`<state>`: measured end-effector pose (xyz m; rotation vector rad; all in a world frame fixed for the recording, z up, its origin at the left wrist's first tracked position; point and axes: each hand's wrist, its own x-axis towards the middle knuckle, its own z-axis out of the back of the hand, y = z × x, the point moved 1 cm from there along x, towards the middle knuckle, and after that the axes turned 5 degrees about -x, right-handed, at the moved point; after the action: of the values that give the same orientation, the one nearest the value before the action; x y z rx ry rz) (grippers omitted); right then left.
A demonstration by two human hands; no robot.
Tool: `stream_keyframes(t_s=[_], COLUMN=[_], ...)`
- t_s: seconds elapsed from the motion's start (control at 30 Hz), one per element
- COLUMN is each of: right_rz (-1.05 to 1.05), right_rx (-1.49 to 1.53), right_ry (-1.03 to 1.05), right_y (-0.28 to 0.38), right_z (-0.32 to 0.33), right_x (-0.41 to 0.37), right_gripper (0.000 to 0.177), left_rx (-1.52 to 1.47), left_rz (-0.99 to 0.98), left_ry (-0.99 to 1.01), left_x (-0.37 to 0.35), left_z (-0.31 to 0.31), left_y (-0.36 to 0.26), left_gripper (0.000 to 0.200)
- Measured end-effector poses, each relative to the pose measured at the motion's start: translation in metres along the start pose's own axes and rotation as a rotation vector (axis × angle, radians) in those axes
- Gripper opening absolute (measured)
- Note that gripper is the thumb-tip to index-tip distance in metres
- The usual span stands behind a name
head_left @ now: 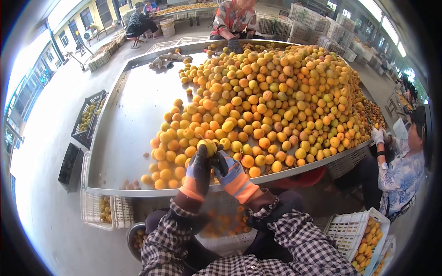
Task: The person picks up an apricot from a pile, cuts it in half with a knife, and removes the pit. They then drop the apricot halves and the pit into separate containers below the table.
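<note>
My left hand (199, 172) and my right hand (231, 174) meet over the near edge of the metal sorting table (119, 110). Both wear orange and grey gloves with dark fingers. A yellow apricot (208, 146) sits between the fingertips, gripped mainly by my left hand. The fingers of my right hand are closed against its right side; whether they hold anything else is hidden. Just beyond them, a large heap of orange and yellow apricots (271, 96) covers the middle and right of the table.
White crates stand under the table's left corner (123, 212) and at lower right (347, 232), holding apricots. Black crates (70, 168) are on the floor at left. One co-worker (235, 20) works across the table, another (403, 161) at right. Grey gloves (168, 60) lie on the far side.
</note>
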<state>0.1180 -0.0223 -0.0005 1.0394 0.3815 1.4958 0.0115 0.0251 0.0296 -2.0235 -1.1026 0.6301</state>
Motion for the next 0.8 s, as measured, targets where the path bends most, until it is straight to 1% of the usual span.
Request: stream_keyframes(t_s=[0.03, 0.07, 0.17, 0.2, 0.23, 0.27, 0.33, 0.37, 0.4, 0.43, 0.47, 0.5, 0.53, 0.57, 0.6, 0.63, 0.67, 0.7, 0.77, 0.8], right_rz=[-0.036, -0.075, -0.084, -0.09, -0.047, -0.054, -0.069, -0.122, -0.125, -0.062, 0.002, -0.001, -0.008, 0.022, 0.053, 0.013, 0.013, 0.024, 0.033, 0.041], right_rx=[-0.008, -0.014, -0.046, -0.068, -0.036, -0.029, -0.035, -0.13, -0.132, -0.157, -0.18, -0.184, -0.182, -0.179, -0.177, -0.189, -0.189, -0.22, -0.247, -0.229], right_ry=[0.033, 0.067, 0.06, 0.055, 0.044, 0.057, 0.035, 0.112, 0.115, 0.063, 0.009, 0.041, 0.041, 0.043, 0.045, 0.098, 0.096, 0.116, 0.139, 0.124], right_y=[-0.003, -0.007, -0.01, -0.008, -0.007, -0.004, -0.002, -0.003, -0.006, -0.009, -0.01, -0.008, -0.011, -0.012, -0.011, -0.011, -0.009, -0.004, -0.001, -0.001], right_z=[0.001, -0.001, -0.013, -0.016, -0.013, -0.009, 0.0, 0.005, 0.006, 0.008, 0.01, 0.014, 0.013, 0.012, 0.013, 0.014, 0.016, 0.017, 0.013, 0.011], right_x=[0.0, -0.002, -0.005, -0.004, -0.005, -0.006, -0.002, 0.0, 0.0, 0.001, 0.003, 0.003, 0.003, 0.004, 0.006, 0.004, 0.003, 0.004, 0.005, 0.006], right_gripper=[0.021, 0.022, 0.025, 0.026, 0.029, 0.029, 0.031, 0.038, 0.038, 0.044, 0.05, 0.062, 0.062, 0.065, 0.068, 0.073, 0.073, 0.07, 0.067, 0.064], left_rx=[0.069, 0.07, 0.016, -0.094, -0.207, -0.196, -0.152, -0.153, 0.1, 0.353, 0.352, 0.321, 0.291, 0.395, 0.396, 0.328, 0.259, 0.261, 0.412, 0.41], left_rz=[-0.002, -0.006, 0.064, 0.089, 0.11, 0.139, 0.009, 0.009, -0.062, -0.132, -0.13, -0.136, -0.14, -0.222, -0.219, -0.116, -0.015, -0.017, -0.188, -0.185], left_ry=[0.04, 0.041, -0.03, -0.041, -0.055, 0.055, -0.011, -0.012, 0.028, 0.069, 0.068, 0.122, 0.175, 0.193, 0.195, 0.14, 0.085, 0.086, 0.014, 0.01], left_x=[0.003, 0.004, 0.0, 0.002, 0.004, 0.002, 0.004, 0.007, 0.009, 0.011, 0.011, 0.01, 0.009, 0.01, 0.007, 0.003, 0.001, 0.004, 0.011, 0.01], left_z=[0.01, 0.012, 0.018, 0.019, 0.021, 0.02, 0.019, 0.025, 0.036, 0.042, 0.04, 0.036, 0.034, 0.029, 0.025, 0.023, 0.018, 0.021, 0.033, 0.033], left_y=[0.003, 0.001, 0.004, 0.008, 0.01, 0.002, 0.0, -0.002, -0.004, -0.003, -0.005, -0.007, -0.008, -0.01, -0.013, -0.016, -0.019, -0.014, 0.001, 0.003], left_gripper=[0.055, 0.055, 0.053, 0.052, 0.051, 0.049, 0.041, 0.041, 0.039, 0.042, 0.042, 0.045, 0.05, 0.049, 0.049, 0.049, 0.05, 0.05, 0.046, 0.046])
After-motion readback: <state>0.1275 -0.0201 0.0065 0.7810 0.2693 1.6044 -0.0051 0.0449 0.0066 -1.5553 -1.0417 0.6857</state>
